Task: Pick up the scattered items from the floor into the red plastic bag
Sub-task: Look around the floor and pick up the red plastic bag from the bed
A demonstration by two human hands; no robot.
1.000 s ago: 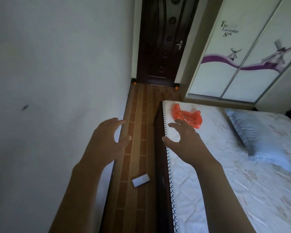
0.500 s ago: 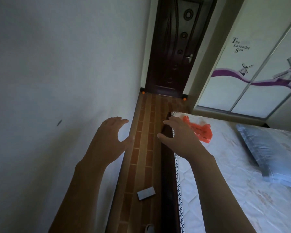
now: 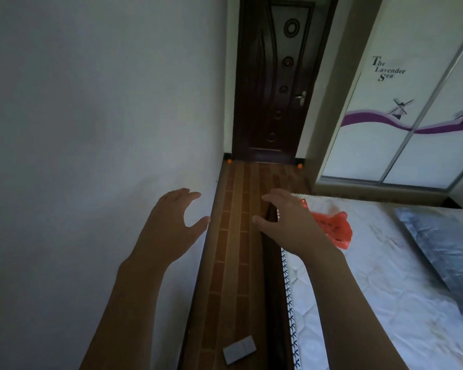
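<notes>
Left hand point(image 3: 169, 228) and right hand point(image 3: 292, 222) held out, fingers loosely spread, holding nothing. Red plastic bag point(image 3: 334, 228) lies on mattress point(image 3: 385, 289). Small grey box point(image 3: 239, 353) on floor point(image 3: 238, 236).

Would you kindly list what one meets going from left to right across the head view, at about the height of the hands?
Wall → left hand → floor strip → right hand → red bag → pillow.
</notes>
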